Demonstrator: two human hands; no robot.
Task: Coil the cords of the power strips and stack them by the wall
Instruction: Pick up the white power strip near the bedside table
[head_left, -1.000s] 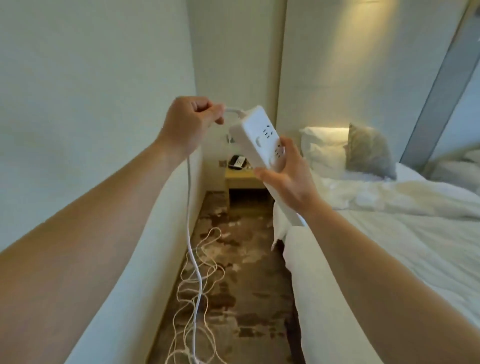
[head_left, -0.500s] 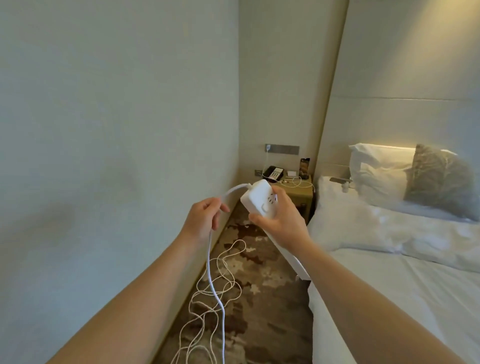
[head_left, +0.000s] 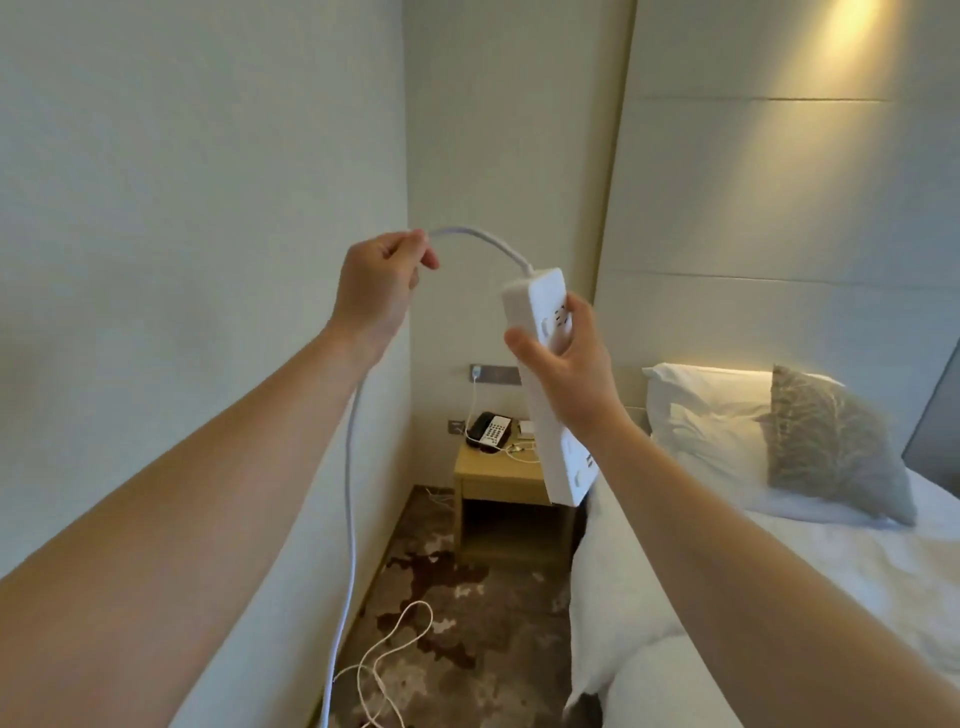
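Note:
A long white power strip (head_left: 558, 410) hangs nearly upright in the air, its cord end up. My right hand (head_left: 566, 364) grips it around the upper part. Its white cord (head_left: 349, 499) arches from the top of the strip over to my left hand (head_left: 382, 283), which pinches it, then drops down along the left wall to the floor. More thin cord loops (head_left: 387, 657) lie tangled on the carpet below.
A narrow aisle of patterned carpet (head_left: 467, 623) runs between the left wall (head_left: 182, 260) and a white bed (head_left: 779, 597) with pillows. A wooden nightstand (head_left: 498, 483) with a telephone (head_left: 488, 428) closes the far end.
Both hands have risen with the strip. My left hand has moved farther from the strip's top, so a longer arc of cord spans between the hands.

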